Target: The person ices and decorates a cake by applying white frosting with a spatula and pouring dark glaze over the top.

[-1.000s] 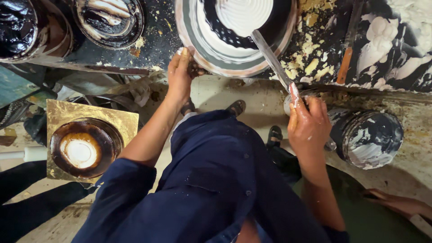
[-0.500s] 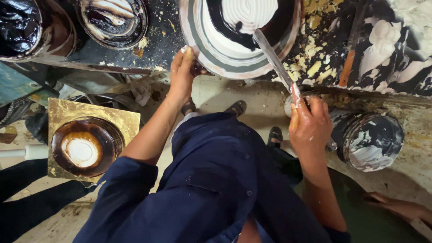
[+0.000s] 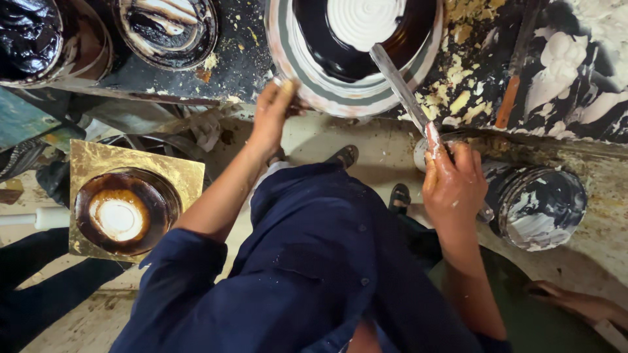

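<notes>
Dark glossy paint with a white ridged spiral at its centre fills the big round paint tin (image 3: 353, 72) at top centre, its grey-and-white smeared rim resting on the spattered black workbench (image 3: 242, 59). Left hand (image 3: 275, 121) reaches up to that tin's lower-left rim, fingers curled and touching the edge, apparently pinching it; the exact grip is hard to tell. Right hand (image 3: 453, 189) is closed in a fist around the handle of a long flat metal palette knife (image 3: 399, 82), paint-smeared, whose blade slants up-left over the tin's rim and into the dark paint near the white spiral. Just right of the right hand, on the dirty floor, sits a smaller open paint can (image 3: 536, 202) with white and black swirls inside. Person wears a dark blue shirt (image 3: 307, 261); 2 sandalled feet show between the arms, below the tin. At left, a gold-coloured square board (image 3: 91, 160) carries a brown bowl (image 3: 124, 212) with a pale centre, well apart from both hands. 2 more dark paint containers (image 3: 167, 26) sit at top left on the bench. An orange-handled tool (image 3: 510, 98) lies on the bench at right among yellow flakes and white smears. Another person's hand (image 3: 575, 301) shows at the bottom right edge.
</notes>
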